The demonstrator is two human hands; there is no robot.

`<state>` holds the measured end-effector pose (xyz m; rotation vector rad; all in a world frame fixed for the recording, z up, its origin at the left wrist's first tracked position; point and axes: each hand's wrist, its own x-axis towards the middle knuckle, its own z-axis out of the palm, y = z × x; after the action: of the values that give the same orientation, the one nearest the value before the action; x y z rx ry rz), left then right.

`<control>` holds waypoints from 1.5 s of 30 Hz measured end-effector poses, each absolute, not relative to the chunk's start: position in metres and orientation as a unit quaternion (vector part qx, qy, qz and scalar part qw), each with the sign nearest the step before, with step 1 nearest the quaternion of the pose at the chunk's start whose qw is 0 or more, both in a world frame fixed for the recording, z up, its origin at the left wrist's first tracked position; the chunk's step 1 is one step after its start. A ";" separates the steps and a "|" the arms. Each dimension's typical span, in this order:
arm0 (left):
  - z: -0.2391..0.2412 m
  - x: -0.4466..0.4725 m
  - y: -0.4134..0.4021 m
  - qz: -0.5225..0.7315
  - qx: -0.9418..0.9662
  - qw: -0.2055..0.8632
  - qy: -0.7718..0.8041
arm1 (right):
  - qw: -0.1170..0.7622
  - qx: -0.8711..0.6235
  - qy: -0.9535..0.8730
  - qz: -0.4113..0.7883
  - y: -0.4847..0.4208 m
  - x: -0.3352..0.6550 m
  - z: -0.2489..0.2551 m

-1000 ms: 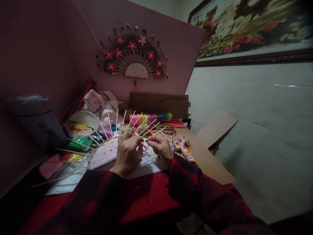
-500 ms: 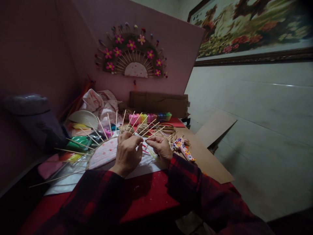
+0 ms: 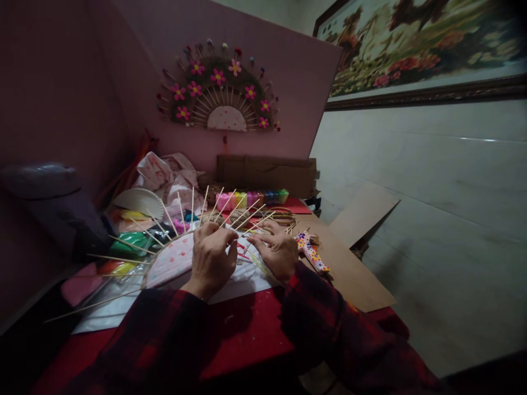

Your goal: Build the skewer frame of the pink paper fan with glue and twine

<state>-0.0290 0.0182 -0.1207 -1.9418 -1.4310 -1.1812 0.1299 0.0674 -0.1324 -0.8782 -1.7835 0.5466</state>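
Observation:
A half-round fan base (image 3: 173, 260), covered in pale spotted fabric, lies with thin wooden sticks (image 3: 163, 215) spreading from its curved edge. My left hand (image 3: 212, 258) is closed over the right part of this base, its thumb and forefinger bent together at the curved edge. Beside it, my right hand (image 3: 278, 249) has thumb and fingers at the lower end of the rightmost wooden stick (image 3: 257, 224). The fingertips of both hands are close together but apart. What lies right between them is too small to make out. White paper (image 3: 242, 282) lies beneath.
Bagged coloured clay (image 3: 132, 241) and a paper plate (image 3: 138, 201) lie left. Behind are twine balls (image 3: 241, 216) and a row of coloured clay packs (image 3: 251, 198). A flower-patterned object (image 3: 312, 252) rests on cardboard (image 3: 354, 274) at right. A finished fan (image 3: 226, 118) hangs behind.
My right hand has shifted slightly right, its forefinger lifting and stretching along the stick. My left hand stays at the fan base. The view has moved a little.

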 end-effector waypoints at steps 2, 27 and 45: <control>-0.120 -0.029 0.018 -0.431 -0.704 0.229 -0.517 | 0.531 -0.347 -0.729 0.256 0.064 0.128 -0.132; -0.120 -0.027 0.013 -0.438 -0.715 0.224 -0.497 | 0.451 -0.270 -0.542 0.656 0.081 0.112 -0.143; -0.120 -0.027 0.011 -0.438 -0.719 0.217 -0.495 | 0.437 -0.257 -0.516 0.690 0.080 0.113 -0.141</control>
<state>-0.0268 0.0112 -0.1204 -1.9911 -1.3700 -1.2119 0.1131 0.0804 -0.1406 -0.6396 -1.2841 1.7165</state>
